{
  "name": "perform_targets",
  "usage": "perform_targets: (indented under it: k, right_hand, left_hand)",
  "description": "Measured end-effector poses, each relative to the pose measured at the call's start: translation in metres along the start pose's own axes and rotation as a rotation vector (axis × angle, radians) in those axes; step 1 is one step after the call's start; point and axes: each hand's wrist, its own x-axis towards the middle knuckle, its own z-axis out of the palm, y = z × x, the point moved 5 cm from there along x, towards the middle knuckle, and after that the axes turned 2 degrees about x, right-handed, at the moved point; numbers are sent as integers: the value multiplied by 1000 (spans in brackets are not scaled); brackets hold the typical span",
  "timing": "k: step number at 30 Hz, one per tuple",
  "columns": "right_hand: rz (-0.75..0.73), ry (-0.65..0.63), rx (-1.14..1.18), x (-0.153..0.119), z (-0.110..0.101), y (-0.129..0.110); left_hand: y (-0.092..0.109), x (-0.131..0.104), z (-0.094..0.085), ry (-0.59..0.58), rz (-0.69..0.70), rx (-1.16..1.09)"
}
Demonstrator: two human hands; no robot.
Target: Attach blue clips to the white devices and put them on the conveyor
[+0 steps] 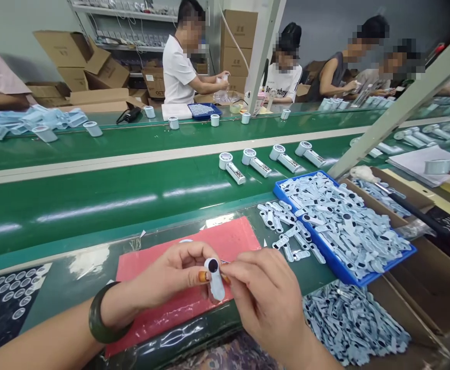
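Note:
My left hand [182, 270] pinches a small light-blue plastic piece [217, 288] between thumb and fingers. The piece is elongated, rounded at the ends, with a black round dot near its top. Right beside it, my right hand [265, 288] has thumb and forefinger pressed together at the piece's edge; whatever is between those fingertips is hidden. Both hands are above a red mat [147, 313] on the bench. Loose pieces of a similar kind [286, 226] are scattered to the right of the mat.
A blue tray [327, 257] heaped with pieces stands at right, above a cardboard box [417, 303] of more. Black sheet [1, 318] with round stickers lies left. Beyond runs a green conveyor [74, 200] carrying several round-headed handled devices [255, 162]. Co-workers [178, 69] work across it.

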Motion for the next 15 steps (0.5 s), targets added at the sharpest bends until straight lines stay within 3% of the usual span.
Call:
perform_targets:
  k: [7,15]
  right_hand:
    - [-27,-83,-96,-5,2,-5]
    - [-84,-197,-154,-11,3,-4]
  left_hand:
    - [-1,-1,9,-72,-86,10]
    - [-5,-1,7,-76,-166,-3]
